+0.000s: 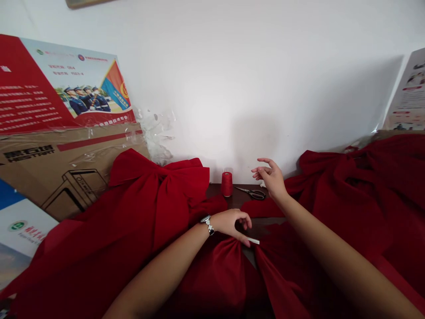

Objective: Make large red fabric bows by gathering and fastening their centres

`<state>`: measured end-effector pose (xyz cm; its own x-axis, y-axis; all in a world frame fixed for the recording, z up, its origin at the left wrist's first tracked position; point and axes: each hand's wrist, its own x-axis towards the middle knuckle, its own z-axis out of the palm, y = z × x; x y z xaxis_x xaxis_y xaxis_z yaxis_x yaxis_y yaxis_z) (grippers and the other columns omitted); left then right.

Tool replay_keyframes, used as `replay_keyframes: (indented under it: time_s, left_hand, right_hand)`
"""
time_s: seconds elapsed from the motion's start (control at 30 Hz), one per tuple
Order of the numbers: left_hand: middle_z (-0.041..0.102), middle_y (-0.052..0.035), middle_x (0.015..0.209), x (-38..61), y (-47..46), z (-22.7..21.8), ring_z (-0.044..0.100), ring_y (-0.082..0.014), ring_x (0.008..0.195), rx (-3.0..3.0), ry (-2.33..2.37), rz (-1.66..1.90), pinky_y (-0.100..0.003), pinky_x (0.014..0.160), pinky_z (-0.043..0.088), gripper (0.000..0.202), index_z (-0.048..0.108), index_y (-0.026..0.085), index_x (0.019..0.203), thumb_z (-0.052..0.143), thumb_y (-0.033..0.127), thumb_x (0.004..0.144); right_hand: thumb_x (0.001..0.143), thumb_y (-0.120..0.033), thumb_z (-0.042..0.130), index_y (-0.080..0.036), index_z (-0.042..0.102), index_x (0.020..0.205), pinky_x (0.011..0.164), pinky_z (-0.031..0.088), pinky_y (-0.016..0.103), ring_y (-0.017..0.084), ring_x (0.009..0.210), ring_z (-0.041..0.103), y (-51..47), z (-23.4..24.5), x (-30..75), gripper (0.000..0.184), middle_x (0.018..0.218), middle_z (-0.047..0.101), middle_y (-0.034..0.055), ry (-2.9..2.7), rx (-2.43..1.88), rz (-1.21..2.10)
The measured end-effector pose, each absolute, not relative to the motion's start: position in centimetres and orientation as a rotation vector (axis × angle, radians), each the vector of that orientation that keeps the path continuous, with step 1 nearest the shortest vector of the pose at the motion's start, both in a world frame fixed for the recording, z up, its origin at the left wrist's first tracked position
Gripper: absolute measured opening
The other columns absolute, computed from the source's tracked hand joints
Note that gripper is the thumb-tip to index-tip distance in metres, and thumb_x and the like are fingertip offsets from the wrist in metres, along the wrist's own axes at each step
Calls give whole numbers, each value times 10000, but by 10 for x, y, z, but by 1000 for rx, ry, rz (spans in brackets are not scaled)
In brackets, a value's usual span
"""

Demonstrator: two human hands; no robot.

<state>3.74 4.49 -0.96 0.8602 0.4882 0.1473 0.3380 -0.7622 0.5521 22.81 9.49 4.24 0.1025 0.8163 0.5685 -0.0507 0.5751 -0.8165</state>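
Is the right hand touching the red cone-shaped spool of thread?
Apart. The head view shows it: the white wall is visible between the right hand's fingertips and the red spool.

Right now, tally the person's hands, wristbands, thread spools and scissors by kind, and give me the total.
Hands: 2 (left hand, right hand)
Wristband: 1
Thread spool: 1
Pair of scissors: 1
Total: 5
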Motion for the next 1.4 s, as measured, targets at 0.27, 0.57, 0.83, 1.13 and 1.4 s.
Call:
replay_keyframes:
  time_s: [0.27, 0.57, 0.83, 1.13, 1.4]
  left_hand:
    - [653, 10, 765, 41, 32, 13, 562, -166, 774, 3033, 494, 111, -276, 671, 361, 116, 644, 223, 739, 710, 262, 651]
    - [593, -42, 939, 43, 1, 61, 496, -197, 914, 3407, 837, 616, -317, 739, 326, 81, 580, 190, 843, 536, 257, 842]
    - [564, -26, 594, 34, 17, 50, 568, -197, 632, 2449, 1518, 1089, -293, 642, 385, 420, 525, 186, 695, 612, 596, 678]
    - [565, -90, 1103, 41, 34, 16, 571, -173, 1021, 1661, 826, 1098, -345, 912, 425, 594, 315, 231, 1180, 673, 358, 724]
    - [534, -137, 1179, 47, 39, -12, 457, -215, 1204, 1563, 863, 1253, -401, 1004, 351, 875, 100, 238, 1357, 688, 346, 718]
  right_hand:
    - [730, -495, 633, -169, 516, 809, 612, 482, 274, 145, 647, 602, 37, 13, 225, 355, 719, 648, 52, -1589, -812, 1151]
    - [757, -381, 659, -203, 678, 745, 930, 399, 356, 223, 996, 566, -21, 31, 252, 180, 1042, 614, 59, -2034, -778, 1306]
    - [759, -424, 642, -192, 645, 730, 910, 404, 382, 235, 956, 579, -11, 26, 240, 233, 977, 645, 72, -1805, -777, 1126]
    - [772, -424, 621, -184, 608, 720, 826, 412, 315, 199, 837, 562, -8, 12, 211, 246, 784, 613, 31, -1818, -832, 1046]
    - [801, -422, 570, -194, 558, 788, 812, 442, 350, 222, 960, 562, 22, 37, 226, 228, 1072, 596, 101, -1504, -849, 580]
